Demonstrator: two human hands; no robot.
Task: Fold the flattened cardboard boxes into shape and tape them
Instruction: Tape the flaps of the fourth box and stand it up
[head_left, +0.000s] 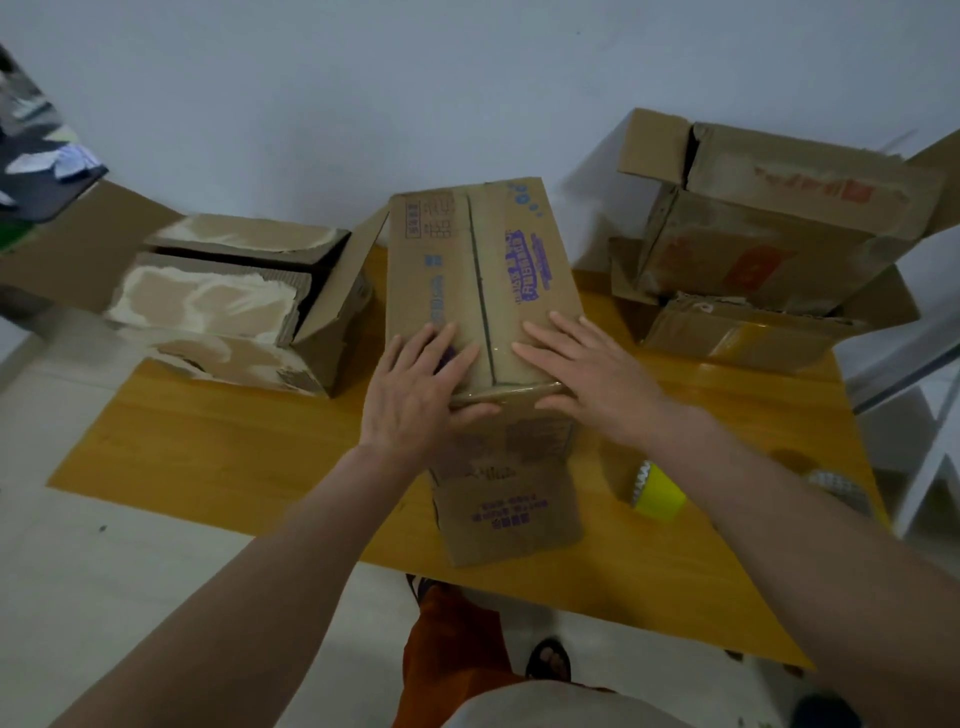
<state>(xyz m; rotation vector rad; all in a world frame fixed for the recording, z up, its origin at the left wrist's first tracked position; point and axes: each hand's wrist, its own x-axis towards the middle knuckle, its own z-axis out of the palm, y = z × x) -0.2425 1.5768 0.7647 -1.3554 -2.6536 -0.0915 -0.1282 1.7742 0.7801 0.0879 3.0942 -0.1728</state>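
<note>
A folded cardboard box (483, 260) with purple print stands in the middle of the yellow wooden table (208, 447). Its top flaps are closed along a center seam, and a loose flap hangs down its near side. My left hand (421, 384) lies flat on the top's near left part, thumb over the near edge. My right hand (582, 364) presses flat on the near right part. A yellow tape roll (657, 491) lies on the table to the right of the box, partly hidden by my right forearm.
An open box (234, 301) with torn flaps sits at the left. At the right, another open box (779, 228) rests on flattened cardboard (737, 338). A white wall is behind. A white shelf (924, 415) stands at the right. My legs are below the table edge.
</note>
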